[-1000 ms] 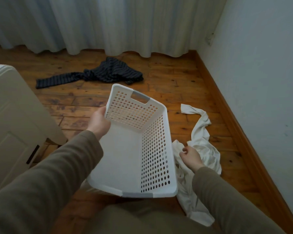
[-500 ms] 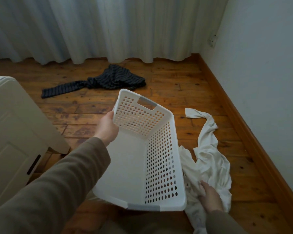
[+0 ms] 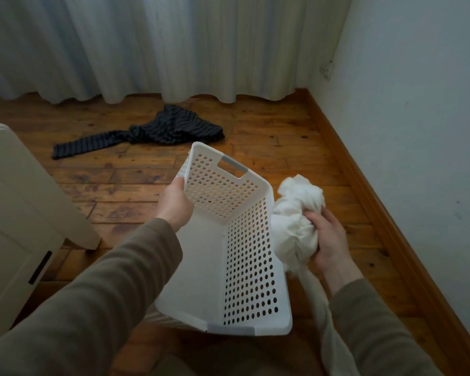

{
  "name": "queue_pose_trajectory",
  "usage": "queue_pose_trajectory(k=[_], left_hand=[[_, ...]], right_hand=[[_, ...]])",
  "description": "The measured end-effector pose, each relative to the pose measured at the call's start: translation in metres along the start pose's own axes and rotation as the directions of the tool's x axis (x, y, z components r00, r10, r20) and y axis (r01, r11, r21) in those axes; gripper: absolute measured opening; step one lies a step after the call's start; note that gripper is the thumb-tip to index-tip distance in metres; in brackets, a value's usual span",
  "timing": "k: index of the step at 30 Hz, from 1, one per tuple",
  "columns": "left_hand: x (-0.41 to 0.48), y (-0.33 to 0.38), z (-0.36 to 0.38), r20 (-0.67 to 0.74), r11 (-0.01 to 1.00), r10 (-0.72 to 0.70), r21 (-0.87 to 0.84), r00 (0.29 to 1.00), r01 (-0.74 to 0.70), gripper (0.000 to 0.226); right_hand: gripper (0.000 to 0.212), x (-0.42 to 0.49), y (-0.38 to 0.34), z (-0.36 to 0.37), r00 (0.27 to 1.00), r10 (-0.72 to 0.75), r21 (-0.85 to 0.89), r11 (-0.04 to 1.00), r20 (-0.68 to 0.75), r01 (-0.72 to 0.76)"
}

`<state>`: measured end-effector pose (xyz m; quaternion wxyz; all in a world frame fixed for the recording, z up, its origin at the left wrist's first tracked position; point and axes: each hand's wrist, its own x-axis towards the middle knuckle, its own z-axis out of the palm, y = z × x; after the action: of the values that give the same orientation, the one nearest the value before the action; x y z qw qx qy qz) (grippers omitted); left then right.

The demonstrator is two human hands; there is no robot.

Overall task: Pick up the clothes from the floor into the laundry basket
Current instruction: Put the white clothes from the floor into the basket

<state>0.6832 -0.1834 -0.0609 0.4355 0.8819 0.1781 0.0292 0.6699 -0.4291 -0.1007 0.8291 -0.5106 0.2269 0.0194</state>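
Head view only. Laundry basket [image 3: 244, 267], white plastic with perforated walls and a solid bottom, is held above the wooden floor [image 3: 296, 147], tilted with its open side toward the camera. The basket is empty. A grey handle slot is seen in its far end wall.

Left hand [image 3: 174, 204] is closed on the basket's far left rim near the corner, thumb on the inner face; the fingers behind the wall are hidden. An olive-brown sleeve [image 3: 98, 302] covers the forearm.

Right hand [image 3: 329, 240] is closed around a bunched white garment [image 3: 296, 218], fingers curled into the cloth. The bundle is held just beside the basket's right wall, outside it and touching or nearly touching the rim; contact cannot be told for certain. A tail of the white cloth is seen hanging down past the wrist toward the lower edge of the frame.

A dark striped garment [image 3: 158, 131] lies spread on the floor beyond the basket, well apart from both hands, one long part stretched to the left. It is close to the hem of the pale curtains [image 3: 174, 50].

A cream cabinet [image 3: 19, 213] is seen at the left edge. A white wall [image 3: 418, 104] with a wooden skirting board [image 3: 364, 185] runs along the right.
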Motion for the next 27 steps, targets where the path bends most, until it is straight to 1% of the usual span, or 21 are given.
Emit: queue_pose_trajectory(k=[2,4,5,6,8,11,12,13,14,15,17,18,19,20,21,22,23,24,25,26,27], left_hand=[[0.000,0.001,0.002,0.008,1.000,-0.002,0.000,1.000,0.002,0.044],[-0.001,0.002,0.003,0.011,1.000,0.000,0.012,1.000,0.000,0.044],[-0.001,0.003,0.004,0.008,1.000,0.003,0.026,1.000,-0.003,0.045],[-0.001,0.004,0.004,0.003,0.999,0.006,0.041,1.000,-0.006,0.045],[-0.002,0.006,0.004,-0.008,0.998,0.006,0.055,1.000,-0.006,0.045],[-0.002,0.006,0.005,-0.019,0.999,0.002,0.049,1.000,-0.001,0.045],[-0.002,0.005,0.005,-0.022,0.999,0.003,0.050,1.000,-0.002,0.044],[-0.003,0.005,0.005,-0.023,0.999,0.005,0.050,1.000,-0.004,0.043],[-0.003,0.005,0.005,-0.020,0.999,0.003,0.048,1.000,-0.002,0.042],[-0.003,0.005,0.005,-0.015,0.999,0.000,0.044,1.000,0.000,0.042],[-0.003,0.005,0.004,-0.004,0.999,-0.003,0.035,1.000,0.003,0.041],[-0.004,0.005,0.003,-0.001,0.999,-0.004,0.032,1.000,0.004,0.041],[-0.004,0.006,0.003,0.003,1.000,-0.004,0.028,1.000,0.004,0.041],[-0.004,0.006,0.004,0.006,1.000,-0.003,0.025,1.000,0.003,0.042],[-0.005,0.007,0.004,0.008,1.000,-0.001,0.021,1.000,0.001,0.043],[-0.005,0.007,0.004,0.008,1.000,0.000,0.018,1.000,0.000,0.043],[-0.005,0.007,0.004,0.006,1.000,0.002,0.014,1.000,-0.002,0.043],[-0.006,0.007,0.004,0.004,1.000,0.003,0.010,1.000,-0.003,0.043],[-0.006,0.007,0.004,0.003,1.000,0.004,0.007,1.000,-0.004,0.043],[-0.006,0.007,0.004,0.001,1.000,0.006,0.007,1.000,-0.006,0.043],[-0.007,0.007,0.005,0.000,1.000,0.007,0.010,1.000,-0.007,0.044]], right_hand=[[0.030,-0.014,-0.008,0.027,0.987,-0.069,0.027,0.998,0.146,0.065],[0.028,-0.027,-0.004,0.051,0.948,-0.130,0.024,0.991,0.290,0.129],[0.029,-0.032,0.003,0.062,0.929,-0.129,-0.004,0.990,0.346,0.138],[0.032,-0.037,0.011,0.072,0.919,-0.091,-0.060,0.991,0.383,0.123],[0.040,-0.044,0.034,0.083,0.916,0.058,-0.237,0.971,0.396,0.042],[0.039,-0.050,0.064,0.082,0.884,0.282,-0.513,0.857,0.372,-0.057],[0.037,-0.049,0.070,0.078,0.869,0.325,-0.576,0.815,0.372,-0.058],[0.034,-0.046,0.072,0.072,0.869,0.329,-0.610,0.792,0.369,-0.041],[0.030,-0.040,0.072,0.065,0.887,0.293,-0.607,0.794,0.356,-0.019],[0.025,-0.033,0.070,0.057,0.922,0.228,-0.574,0.819,0.312,-0.008],[0.014,-0.018,0.061,0.034,0.991,0.081,-0.476,0.879,0.106,-0.021],[0.013,-0.011,0.057,0.020,0.999,0.022,-0.438,0.898,-0.024,-0.030],[0.016,-0.005,0.056,0.004,0.990,-0.012,-0.427,0.903,-0.138,-0.048],[0.020,0.000,0.057,-0.012,0.975,-0.013,-0.461,0.882,-0.222,-0.093],[0.027,0.004,0.062,-0.029,0.960,0.022,-0.530,0.830,-0.279,-0.173],[0.035,0.005,0.070,-0.042,0.944,0.098,-0.589,0.760,-0.316,-0.276],[0.043,0.005,0.079,-0.053,0.919,0.211,-0.605,0.700,-0.332,-0.379],[0.051,0.005,0.089,-0.062,0.874,0.357,-0.565,0.667,-0.329,-0.486],[0.058,0.005,0.097,-0.070,0.803,0.517,-0.479,0.647,-0.297,-0.594],[0.064,0.008,0.105,-0.075,0.733,0.635,-0.362,0.642,-0.242,-0.676],[0.069,0.011,0.109,-0.079,0.686,0.708,-0.210,0.654,-0.171,-0.727]])
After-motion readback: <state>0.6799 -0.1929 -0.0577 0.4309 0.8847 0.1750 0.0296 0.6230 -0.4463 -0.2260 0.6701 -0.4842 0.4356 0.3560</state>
